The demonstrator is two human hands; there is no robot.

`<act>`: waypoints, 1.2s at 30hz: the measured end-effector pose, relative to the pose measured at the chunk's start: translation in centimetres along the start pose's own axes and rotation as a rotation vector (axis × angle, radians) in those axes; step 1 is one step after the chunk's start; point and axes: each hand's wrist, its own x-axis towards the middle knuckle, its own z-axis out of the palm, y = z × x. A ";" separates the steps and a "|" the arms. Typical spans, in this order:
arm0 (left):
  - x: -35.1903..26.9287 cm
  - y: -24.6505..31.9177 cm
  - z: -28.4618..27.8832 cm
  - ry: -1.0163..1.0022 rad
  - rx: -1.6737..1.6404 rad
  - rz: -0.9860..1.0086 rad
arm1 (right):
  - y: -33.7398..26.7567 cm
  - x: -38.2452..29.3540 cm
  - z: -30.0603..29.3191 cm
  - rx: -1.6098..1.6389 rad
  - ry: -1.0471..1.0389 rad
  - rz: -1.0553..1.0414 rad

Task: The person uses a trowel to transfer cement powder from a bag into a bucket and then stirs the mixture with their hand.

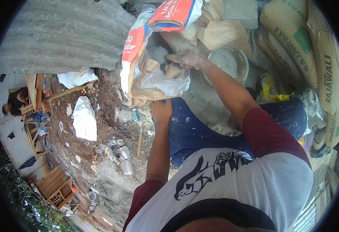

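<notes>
My right hand [188, 59], dusted with powder, is closed around the wooden handle [171, 58] of a tool, seemingly a trowel. Its blade is hidden by a heap of pale grey powder [158, 54] inside an opened paper bag [133, 47] with red, white and blue print. Brown paper and a clear plastic liner [165, 84] fold out at the bag's near side. At that lower edge, beside my knee in blue trousers, is my left hand [161, 111]; its fingertips are hidden. A round bucket [245, 68] holding grey mortar or powder [223, 62] stands right of my right hand.
Stacked cement sacks [327, 72] rise along the right. A corrugated sheet [68, 34] covers the upper left. White sacks [84, 119], a wood strip [140, 139] and rubble lie on the ground at left. Farther off, a person [17, 101] is beside wooden boards [34, 90].
</notes>
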 end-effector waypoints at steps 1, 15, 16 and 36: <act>0.2 -0.4 -0.2 -0.023 -0.007 -0.027 | -1.0 -1.3 0.0 0.031 -0.024 -0.008; 0.3 1.2 0.9 -0.034 -0.034 0.052 | -12.2 -24.3 -16.9 -0.317 0.000 0.073; 0.3 1.2 0.6 -0.038 -0.041 0.033 | -12.5 -25.6 -17.4 -0.369 -0.001 0.133; 0.8 1.0 0.6 -0.078 -0.015 -0.037 | -7.2 -26.7 -11.4 -1.431 0.298 0.363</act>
